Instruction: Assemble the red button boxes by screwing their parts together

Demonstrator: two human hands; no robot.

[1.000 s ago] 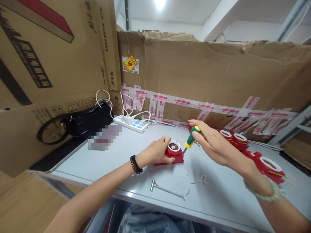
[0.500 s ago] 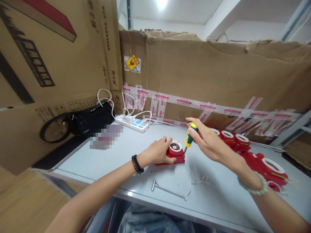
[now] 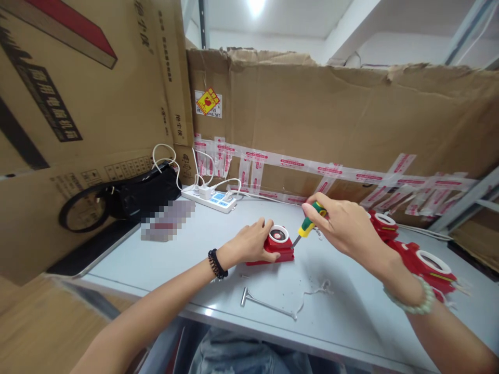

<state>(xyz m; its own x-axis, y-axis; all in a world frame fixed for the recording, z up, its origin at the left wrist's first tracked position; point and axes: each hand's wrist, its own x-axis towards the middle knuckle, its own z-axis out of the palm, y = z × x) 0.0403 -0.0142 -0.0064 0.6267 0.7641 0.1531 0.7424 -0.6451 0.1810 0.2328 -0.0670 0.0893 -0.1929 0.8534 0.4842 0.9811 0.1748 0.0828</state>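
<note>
A red housing with a white ring round a dark window [image 3: 286, 251] lies on the grey table [image 3: 218, 234]. My left hand [image 3: 255, 241] grips its left side, thumb along the front and fingers over the top. My right hand [image 3: 343, 223] is closed round the green and yellow handle of a screwdriver [image 3: 306, 227]. The screwdriver leans to the right, and its tip meets the housing's right edge; whether it sits in a screw is too small to tell. Nearer the front edge lies a metal T-handle tool [image 3: 268, 305] with a white string [image 3: 310, 294] by its end.
More red housings [image 3: 432, 265] with white rings stand at the right, partly behind my right arm. A white power strip [image 3: 212, 198] with plugged cables lies at the back. A black bag [image 3: 146, 192] is at the left. Cardboard walls [image 3: 331, 119] close off the back and left.
The screwdriver has tilted from nearly upright to leaning right. My right hand has lowered and wrapped its fingers round the handle. My left hand keeps its hold on the housing.
</note>
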